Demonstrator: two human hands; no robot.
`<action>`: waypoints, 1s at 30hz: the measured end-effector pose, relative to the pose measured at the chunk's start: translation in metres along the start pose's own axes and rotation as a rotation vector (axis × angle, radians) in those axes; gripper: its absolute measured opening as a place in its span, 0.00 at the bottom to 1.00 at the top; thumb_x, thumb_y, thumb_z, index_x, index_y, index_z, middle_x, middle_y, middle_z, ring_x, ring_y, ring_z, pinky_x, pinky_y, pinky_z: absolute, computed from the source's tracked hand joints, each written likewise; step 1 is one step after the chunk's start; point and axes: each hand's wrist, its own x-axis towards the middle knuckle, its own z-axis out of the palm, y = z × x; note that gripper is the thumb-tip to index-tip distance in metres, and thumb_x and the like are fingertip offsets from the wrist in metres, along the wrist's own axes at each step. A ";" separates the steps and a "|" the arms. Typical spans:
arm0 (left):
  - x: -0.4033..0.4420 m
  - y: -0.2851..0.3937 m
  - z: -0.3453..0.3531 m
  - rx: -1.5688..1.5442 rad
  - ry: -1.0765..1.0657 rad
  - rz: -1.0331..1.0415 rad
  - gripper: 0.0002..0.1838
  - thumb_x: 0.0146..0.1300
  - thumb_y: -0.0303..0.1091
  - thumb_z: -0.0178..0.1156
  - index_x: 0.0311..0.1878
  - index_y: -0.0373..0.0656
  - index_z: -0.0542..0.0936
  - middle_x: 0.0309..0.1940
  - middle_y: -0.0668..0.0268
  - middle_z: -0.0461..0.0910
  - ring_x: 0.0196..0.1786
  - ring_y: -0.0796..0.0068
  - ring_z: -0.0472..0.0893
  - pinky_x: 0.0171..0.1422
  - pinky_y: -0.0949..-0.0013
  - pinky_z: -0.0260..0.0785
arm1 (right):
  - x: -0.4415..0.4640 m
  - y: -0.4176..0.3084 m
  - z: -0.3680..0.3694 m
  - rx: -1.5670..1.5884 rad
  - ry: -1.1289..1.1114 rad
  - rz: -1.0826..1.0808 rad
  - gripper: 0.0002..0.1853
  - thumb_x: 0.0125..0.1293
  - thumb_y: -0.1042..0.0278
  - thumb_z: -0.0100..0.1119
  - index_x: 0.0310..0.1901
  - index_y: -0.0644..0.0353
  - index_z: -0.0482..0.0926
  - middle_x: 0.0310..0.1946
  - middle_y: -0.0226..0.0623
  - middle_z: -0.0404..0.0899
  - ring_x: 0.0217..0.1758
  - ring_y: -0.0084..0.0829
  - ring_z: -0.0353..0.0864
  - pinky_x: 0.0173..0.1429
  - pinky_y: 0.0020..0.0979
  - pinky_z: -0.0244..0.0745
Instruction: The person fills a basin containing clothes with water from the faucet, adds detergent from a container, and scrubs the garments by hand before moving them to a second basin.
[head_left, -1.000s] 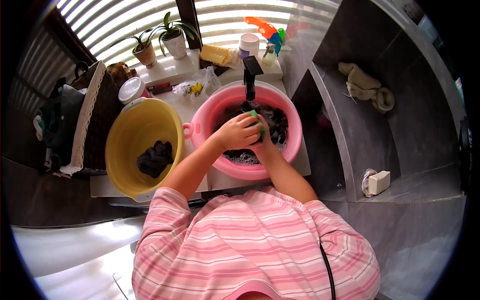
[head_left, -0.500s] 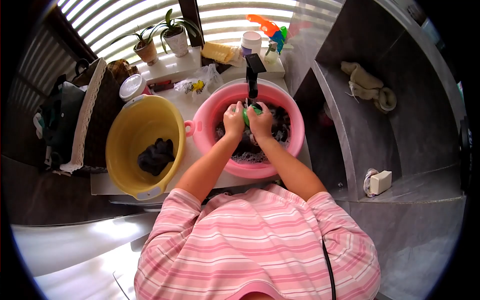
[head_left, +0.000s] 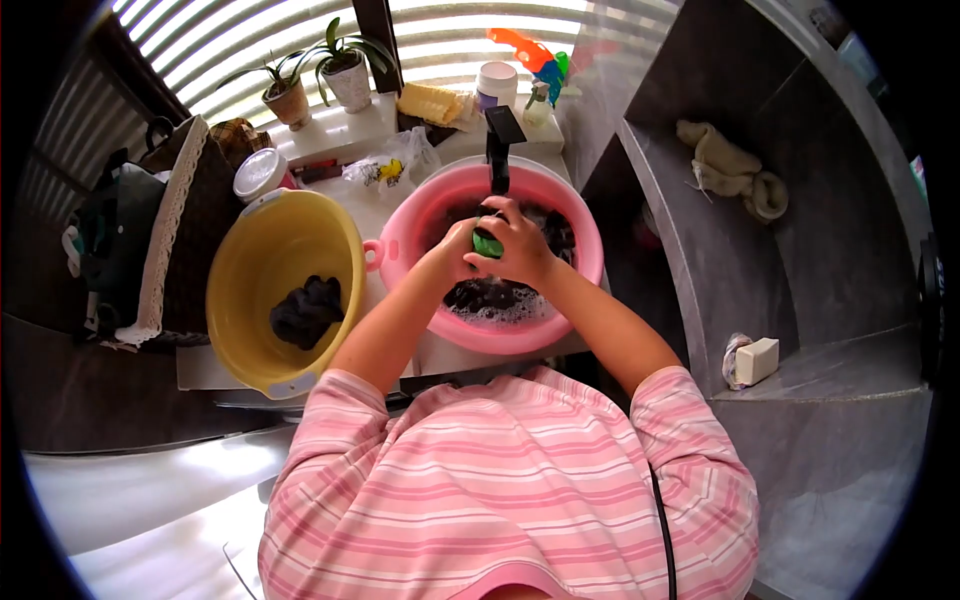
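Note:
Over the pink basin [head_left: 592, 250], both hands are close together around a small, bright green item [head_left: 487, 243] with something dark against it; its kind is not clear. My left hand [head_left: 457, 246] grips it from the left, fingers partly hidden. My right hand [head_left: 522, 250] curls over it from the right with bent fingers. Beneath them, dark wet cloth [head_left: 487, 293] lies in sudsy water [head_left: 510, 312]. A black faucet [head_left: 500, 150] stands just beyond the hands, above the basin's far side.
A yellow basin [head_left: 232, 300] holding a dark bundled cloth [head_left: 307, 312] stands on the left. Behind are a lidded tub [head_left: 262, 173], a plastic bag [head_left: 410, 158] and potted plants [head_left: 347, 80]. A soap bar [head_left: 757, 361] sits on the right ledge.
My right hand has turned and now wraps over the green item, its fingers pointing left. Both hands have come slightly nearer to me, and the view has shifted a little.

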 end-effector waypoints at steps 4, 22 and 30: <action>-0.021 -0.007 0.043 -0.234 0.179 0.128 0.21 0.64 0.61 0.48 0.42 0.56 0.77 0.37 0.72 0.79 0.40 0.70 0.79 0.38 0.67 0.69 | -0.013 0.022 0.008 0.124 0.112 0.220 0.20 0.52 0.60 0.69 0.44 0.59 0.74 0.38 0.42 0.77 0.38 0.45 0.81 0.46 0.38 0.77; -0.046 0.024 0.074 2.483 -1.333 1.690 0.15 0.54 0.37 0.55 0.45 0.45 0.78 0.53 0.62 0.76 0.61 0.61 0.71 0.70 0.57 0.60 | -0.017 0.039 0.020 1.678 -0.617 1.638 0.18 0.62 0.52 0.51 0.28 0.60 0.78 0.25 0.39 0.81 0.24 0.36 0.79 0.35 0.35 0.78; -0.046 0.045 0.069 2.295 -1.400 1.745 0.06 0.55 0.38 0.56 0.35 0.50 0.75 0.39 0.67 0.75 0.46 0.67 0.75 0.51 0.63 0.70 | -0.019 0.031 0.019 1.687 -0.513 1.596 0.11 0.63 0.56 0.51 0.34 0.54 0.77 0.29 0.33 0.79 0.32 0.30 0.81 0.36 0.34 0.78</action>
